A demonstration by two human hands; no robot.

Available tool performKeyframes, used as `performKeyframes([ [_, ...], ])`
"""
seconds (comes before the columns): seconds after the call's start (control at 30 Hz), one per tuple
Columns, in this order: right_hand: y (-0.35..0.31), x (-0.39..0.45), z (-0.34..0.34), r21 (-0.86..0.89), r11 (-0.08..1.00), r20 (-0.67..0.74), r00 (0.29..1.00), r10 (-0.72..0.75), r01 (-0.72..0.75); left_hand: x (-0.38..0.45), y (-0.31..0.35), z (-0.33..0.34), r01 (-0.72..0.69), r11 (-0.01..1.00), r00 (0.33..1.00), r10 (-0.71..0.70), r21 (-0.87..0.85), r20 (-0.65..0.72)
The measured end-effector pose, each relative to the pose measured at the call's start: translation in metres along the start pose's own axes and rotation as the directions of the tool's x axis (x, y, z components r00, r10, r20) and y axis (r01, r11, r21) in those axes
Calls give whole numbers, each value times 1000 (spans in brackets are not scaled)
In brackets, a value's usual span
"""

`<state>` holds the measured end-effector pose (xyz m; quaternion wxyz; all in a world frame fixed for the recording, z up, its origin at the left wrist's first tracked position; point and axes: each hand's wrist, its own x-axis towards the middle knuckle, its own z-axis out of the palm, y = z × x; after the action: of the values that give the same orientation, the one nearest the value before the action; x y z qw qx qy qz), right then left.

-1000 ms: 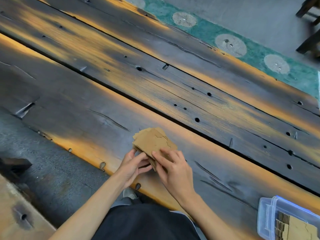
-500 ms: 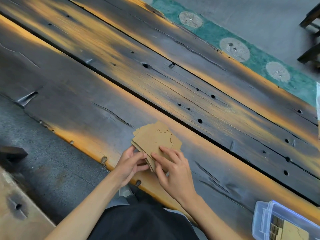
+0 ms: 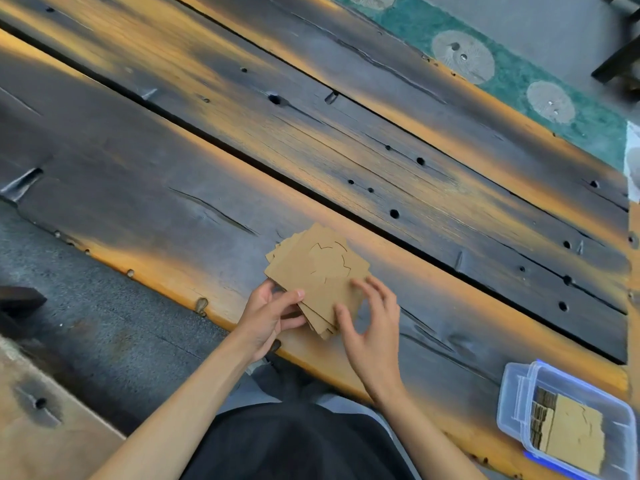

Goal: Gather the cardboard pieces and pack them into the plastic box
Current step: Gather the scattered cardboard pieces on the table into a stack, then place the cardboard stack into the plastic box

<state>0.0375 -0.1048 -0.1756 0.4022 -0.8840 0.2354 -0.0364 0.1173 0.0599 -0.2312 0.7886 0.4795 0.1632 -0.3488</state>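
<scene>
The left hand (image 3: 268,315) pinches a fanned stack of brown cardboard squares (image 3: 317,275) over the dark wooden counter (image 3: 138,188); the right hand (image 3: 369,322), fingers spread, probably squares its edges before packing into the clear plastic box (image 3: 516,393) at the right.

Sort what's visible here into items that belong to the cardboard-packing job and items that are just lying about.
Belongs to the job:
- cardboard stack, held by left hand, right hand touching it
- plastic box, open, cardboard already inside

Just lying about:
- wooden table
- green mat beyond the table
- dark chair legs, top right
</scene>
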Motion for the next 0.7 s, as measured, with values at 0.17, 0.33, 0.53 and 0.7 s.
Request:
performKeyframes([
  [0.17, 20, 0, -15, 672, 447, 346, 784, 516, -590, 3, -8, 15, 44, 998, 998, -46, 46, 44],
  [0.33, 38, -11, -23, 724, 385, 368, 792, 487, -573, 7, -18, 27, 112, 985, 987, -125, 128, 104],
  [0.53, 71, -22, -48, 697, 484, 240, 809, 537, -529, 18, -21, 47, 150, 965, 981, -172, 214, 86],
  [0.7, 106, -34, -82, 671, 524, 210, 812, 545, -524, 26, -24, 83, 106, 893, 989, -142, 438, 50],
])
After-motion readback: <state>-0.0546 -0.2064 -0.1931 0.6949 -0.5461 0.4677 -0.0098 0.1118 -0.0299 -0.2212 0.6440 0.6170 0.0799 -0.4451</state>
